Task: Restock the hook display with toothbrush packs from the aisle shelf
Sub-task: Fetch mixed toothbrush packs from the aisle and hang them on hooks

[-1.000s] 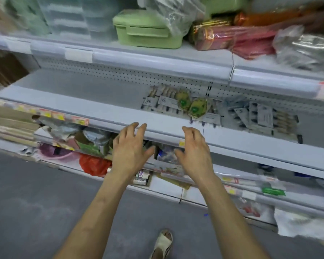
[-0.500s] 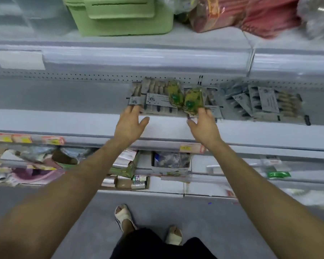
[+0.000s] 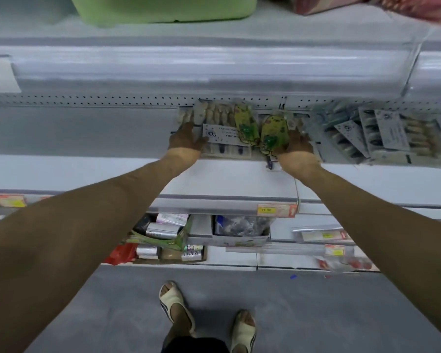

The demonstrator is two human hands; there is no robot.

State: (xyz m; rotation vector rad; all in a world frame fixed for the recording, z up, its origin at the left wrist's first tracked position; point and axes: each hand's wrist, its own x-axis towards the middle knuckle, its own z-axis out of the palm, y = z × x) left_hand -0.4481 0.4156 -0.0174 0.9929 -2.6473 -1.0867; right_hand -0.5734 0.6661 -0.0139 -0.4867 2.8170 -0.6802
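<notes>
Head view: left hand (image 3: pixel 186 138) and right hand (image 3: pixel 294 145) have gone from the shelf (image 3: pixel 227 179) lip onto the toothbrush packs (image 3: pixel 224 131) at its back (pickup looks imminent); left fingers flat and apart, right's unclear.

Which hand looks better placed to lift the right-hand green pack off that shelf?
Right, probably: the right hand lies right beside the right-hand green pack, while the left hand rests on the white-labelled pack further left.

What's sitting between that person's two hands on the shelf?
In the head view, a white-labelled toothbrush pack and two yellow-green packs lie between the left hand and right hand.
</notes>
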